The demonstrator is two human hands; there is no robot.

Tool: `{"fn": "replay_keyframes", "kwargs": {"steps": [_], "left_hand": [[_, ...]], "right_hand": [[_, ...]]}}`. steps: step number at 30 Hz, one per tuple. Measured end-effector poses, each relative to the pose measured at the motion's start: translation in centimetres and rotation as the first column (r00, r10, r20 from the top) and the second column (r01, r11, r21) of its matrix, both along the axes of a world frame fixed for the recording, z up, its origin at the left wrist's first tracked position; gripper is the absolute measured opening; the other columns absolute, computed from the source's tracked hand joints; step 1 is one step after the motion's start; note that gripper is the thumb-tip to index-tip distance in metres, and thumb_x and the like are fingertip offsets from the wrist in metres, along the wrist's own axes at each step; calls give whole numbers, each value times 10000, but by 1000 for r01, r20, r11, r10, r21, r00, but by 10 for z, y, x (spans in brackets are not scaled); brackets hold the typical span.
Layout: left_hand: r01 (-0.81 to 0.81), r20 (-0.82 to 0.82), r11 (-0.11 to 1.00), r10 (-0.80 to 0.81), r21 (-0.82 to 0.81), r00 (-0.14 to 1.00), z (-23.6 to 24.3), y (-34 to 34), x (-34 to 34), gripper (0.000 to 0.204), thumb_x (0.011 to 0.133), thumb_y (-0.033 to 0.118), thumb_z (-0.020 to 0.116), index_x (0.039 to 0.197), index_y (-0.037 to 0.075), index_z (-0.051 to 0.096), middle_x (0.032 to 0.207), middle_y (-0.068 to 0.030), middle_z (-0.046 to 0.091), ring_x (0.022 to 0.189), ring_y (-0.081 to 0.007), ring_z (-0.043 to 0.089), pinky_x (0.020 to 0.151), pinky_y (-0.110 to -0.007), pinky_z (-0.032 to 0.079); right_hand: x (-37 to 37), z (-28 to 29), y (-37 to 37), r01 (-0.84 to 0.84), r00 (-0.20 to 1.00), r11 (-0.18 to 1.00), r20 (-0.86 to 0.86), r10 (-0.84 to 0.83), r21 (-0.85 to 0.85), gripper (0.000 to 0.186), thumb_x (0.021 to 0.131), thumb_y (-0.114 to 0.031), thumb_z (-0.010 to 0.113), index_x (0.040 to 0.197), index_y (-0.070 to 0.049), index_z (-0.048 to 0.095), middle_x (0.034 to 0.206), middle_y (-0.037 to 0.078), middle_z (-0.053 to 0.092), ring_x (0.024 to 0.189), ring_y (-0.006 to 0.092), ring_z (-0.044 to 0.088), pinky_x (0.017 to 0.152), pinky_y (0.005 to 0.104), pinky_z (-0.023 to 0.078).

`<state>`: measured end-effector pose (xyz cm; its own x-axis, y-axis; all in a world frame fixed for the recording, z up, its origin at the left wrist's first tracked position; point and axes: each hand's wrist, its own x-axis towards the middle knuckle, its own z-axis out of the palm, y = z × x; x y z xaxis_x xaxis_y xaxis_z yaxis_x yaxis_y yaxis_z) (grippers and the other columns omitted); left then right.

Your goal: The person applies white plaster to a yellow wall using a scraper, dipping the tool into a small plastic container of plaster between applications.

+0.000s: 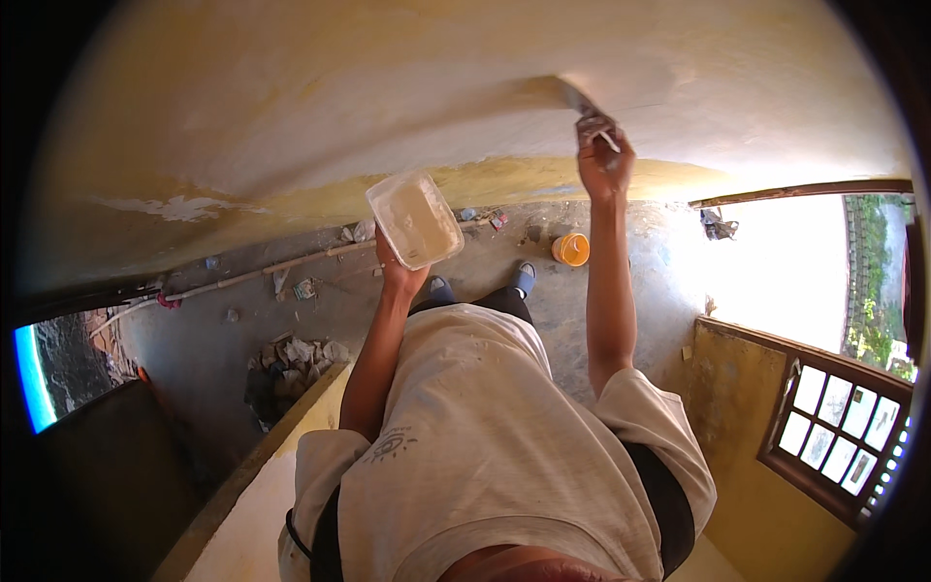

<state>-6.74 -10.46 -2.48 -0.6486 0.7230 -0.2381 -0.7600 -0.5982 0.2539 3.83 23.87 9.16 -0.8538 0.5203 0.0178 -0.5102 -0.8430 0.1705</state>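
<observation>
My right hand (606,155) is closed round the handle of a putty knife (579,97), raised at arm's length. The blade meets the wall (407,107), which is coated with pale filler over yellow paint. Below and to the left, my left hand (401,270) grips a whitish square plastic tub (415,218) from underneath and along its near side. Pale paste smears the inside of the tub, and its open top faces me. How deep the paste is, I cannot tell.
An orange bucket (571,249) stands on the grey floor right of my feet. A long pole (262,272) lies near the wall's foot among scraps. Crumpled sacks (296,364) are heaped at left beside a low wall (262,475). A paned window (834,427) and bright doorway are at right.
</observation>
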Motion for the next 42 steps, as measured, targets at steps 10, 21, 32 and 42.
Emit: {"fn": "replay_keyframes", "kwargs": {"steps": [10,21,32,42], "left_hand": [[-26,34,998,28,-54,999,2,-12,-4,477,986,501,451,1343,191,515,1291,18,586,1191,-209,561,1026,-448,447],[-275,18,935,286,-222,958,-18,-94,9,581,935,547,503,1408,212,457,1416,-9,496,1310,-257,464,1099,-498,363],[-117,19,985,120,-124,993,-3,-20,8,559,952,539,479,1400,203,470,1390,1,524,1284,-234,489,1073,-484,385],[34,28,999,-34,9,999,10,74,36,463,981,484,480,1345,201,525,1299,13,589,1221,-216,543,1047,-449,426]], "right_hand": [[22,-53,-29,153,853,855,370,-367,495,491,895,-121,462,1329,106,437,1391,198,502,1018,117,626,896,237,538],[-97,-267,-124,-328,669,943,719,186,61,220,932,-124,499,1098,16,536,1099,170,592,998,280,617,900,363,549],[-46,-160,-21,-69,862,992,506,5,108,278,928,-123,461,1094,99,477,1085,212,530,882,271,595,791,326,566],[109,41,152,146,988,989,46,-146,14,464,909,-82,467,1244,220,358,1088,282,467,923,286,581,758,293,620]]}}
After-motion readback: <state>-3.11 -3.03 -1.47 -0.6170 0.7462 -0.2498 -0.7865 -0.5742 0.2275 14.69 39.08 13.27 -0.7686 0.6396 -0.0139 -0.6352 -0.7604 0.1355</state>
